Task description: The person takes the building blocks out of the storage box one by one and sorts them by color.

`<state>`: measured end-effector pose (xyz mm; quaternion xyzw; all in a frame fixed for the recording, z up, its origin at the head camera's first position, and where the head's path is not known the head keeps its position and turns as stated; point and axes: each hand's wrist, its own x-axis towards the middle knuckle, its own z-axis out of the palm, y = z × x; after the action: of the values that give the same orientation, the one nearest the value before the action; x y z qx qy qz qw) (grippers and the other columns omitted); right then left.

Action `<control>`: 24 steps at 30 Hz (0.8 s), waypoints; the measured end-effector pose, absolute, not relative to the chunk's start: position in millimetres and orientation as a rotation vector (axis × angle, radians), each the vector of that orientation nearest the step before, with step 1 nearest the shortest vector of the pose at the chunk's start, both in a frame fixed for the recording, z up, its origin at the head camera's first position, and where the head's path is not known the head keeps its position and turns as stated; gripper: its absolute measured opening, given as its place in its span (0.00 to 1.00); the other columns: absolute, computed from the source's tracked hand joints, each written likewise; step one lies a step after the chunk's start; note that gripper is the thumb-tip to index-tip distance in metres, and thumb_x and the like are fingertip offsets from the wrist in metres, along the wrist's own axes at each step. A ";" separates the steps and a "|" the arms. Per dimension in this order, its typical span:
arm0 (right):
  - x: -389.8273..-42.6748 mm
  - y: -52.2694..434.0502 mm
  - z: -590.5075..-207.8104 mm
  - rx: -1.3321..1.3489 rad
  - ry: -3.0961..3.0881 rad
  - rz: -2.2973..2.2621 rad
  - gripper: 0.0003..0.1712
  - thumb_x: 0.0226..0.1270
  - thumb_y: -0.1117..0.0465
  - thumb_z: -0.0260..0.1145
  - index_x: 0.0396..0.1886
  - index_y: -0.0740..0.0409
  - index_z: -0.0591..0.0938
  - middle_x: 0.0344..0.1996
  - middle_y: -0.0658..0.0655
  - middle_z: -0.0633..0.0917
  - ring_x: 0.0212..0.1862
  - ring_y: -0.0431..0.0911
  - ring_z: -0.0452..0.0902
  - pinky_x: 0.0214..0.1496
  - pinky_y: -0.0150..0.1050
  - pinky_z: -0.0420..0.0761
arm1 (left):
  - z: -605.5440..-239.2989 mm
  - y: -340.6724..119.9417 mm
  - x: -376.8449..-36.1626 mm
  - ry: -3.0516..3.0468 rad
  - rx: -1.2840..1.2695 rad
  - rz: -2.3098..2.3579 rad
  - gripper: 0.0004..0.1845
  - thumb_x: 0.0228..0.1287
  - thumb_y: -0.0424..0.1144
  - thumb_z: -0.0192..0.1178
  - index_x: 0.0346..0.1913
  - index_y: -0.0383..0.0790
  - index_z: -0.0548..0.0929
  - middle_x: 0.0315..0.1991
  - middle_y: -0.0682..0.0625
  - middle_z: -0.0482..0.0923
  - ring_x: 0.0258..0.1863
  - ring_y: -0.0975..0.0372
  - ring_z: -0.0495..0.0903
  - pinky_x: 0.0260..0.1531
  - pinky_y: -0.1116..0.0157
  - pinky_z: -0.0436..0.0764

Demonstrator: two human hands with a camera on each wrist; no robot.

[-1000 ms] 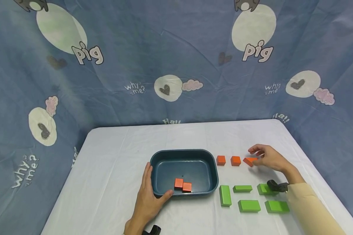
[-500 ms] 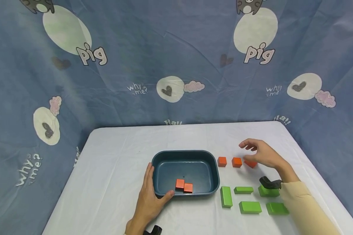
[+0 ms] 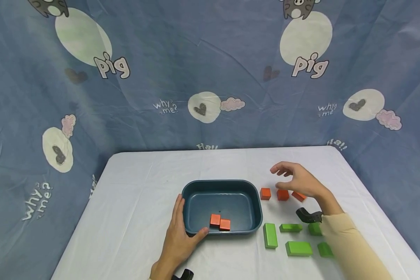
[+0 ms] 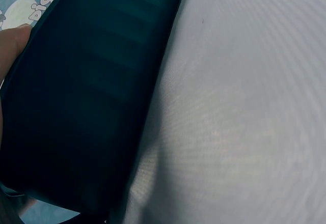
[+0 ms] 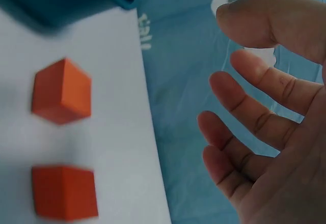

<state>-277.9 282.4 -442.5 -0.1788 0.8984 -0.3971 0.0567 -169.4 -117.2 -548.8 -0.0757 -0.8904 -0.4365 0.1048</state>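
Observation:
A dark blue-green tray (image 3: pixel 257 206) stands on the white table. My left hand (image 3: pixel 180 237) rests against its left front corner, fingers along the side and thumb at the front rim. Two orange cubes, one of them this cube (image 3: pixel 215 219), lie inside near the front wall. To the tray's right sit an orange cube (image 3: pixel 265 193), a second orange cube (image 3: pixel 283 195) and a turned orange block (image 3: pixel 299 196), in a row. Above and behind the row hovers my right hand (image 3: pixel 301 181), fingers relaxed and holding nothing. Its wrist view shows a thumb (image 5: pixel 249 23) apart from the fingers.
Several green blocks lie in front of the orange row, among them an upright-lying one (image 3: pixel 270 236) near the tray and a wider one (image 3: pixel 298 249). The right sleeve (image 3: pixel 353 245) partly covers others. A patterned blue cloth (image 3: pixel 161 58) hangs behind the table.
My right hand has moved left, away from the turned orange block, towards the other orange cubes. It carries nothing. The left hand stays at the tray; the head view has shifted slightly.

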 end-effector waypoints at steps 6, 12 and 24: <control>-281.6 262.1 -437.6 -0.607 2.691 -1.259 0.22 0.56 0.68 0.76 0.52 0.54 0.84 0.48 0.51 0.85 0.51 0.50 0.78 0.59 0.57 0.75 | -548.6 -117.0 -169.8 -2.627 -0.224 -1.286 0.62 0.52 0.60 0.76 0.81 0.38 0.51 0.83 0.51 0.44 0.77 0.50 0.56 0.68 0.42 0.64; -281.9 232.9 -434.5 -0.695 2.621 -1.313 0.23 0.55 0.69 0.76 0.52 0.52 0.84 0.48 0.50 0.85 0.51 0.48 0.78 0.59 0.56 0.76 | -548.8 -117.6 -169.0 -2.631 -0.216 -1.276 0.62 0.52 0.61 0.76 0.81 0.39 0.52 0.82 0.47 0.46 0.77 0.49 0.56 0.68 0.41 0.65; -287.6 177.9 -429.7 -0.934 2.492 -1.318 0.23 0.57 0.67 0.75 0.53 0.50 0.84 0.49 0.47 0.84 0.52 0.56 0.79 0.55 0.55 0.78 | -546.6 -118.0 -168.4 -2.637 -0.213 -1.296 0.62 0.52 0.60 0.76 0.81 0.38 0.51 0.82 0.48 0.45 0.77 0.49 0.55 0.69 0.42 0.64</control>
<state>-287.6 177.9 -429.7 -0.3132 0.8361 -0.4420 0.0858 -168.4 -118.0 -546.6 -0.0718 -0.8909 -0.4377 0.0976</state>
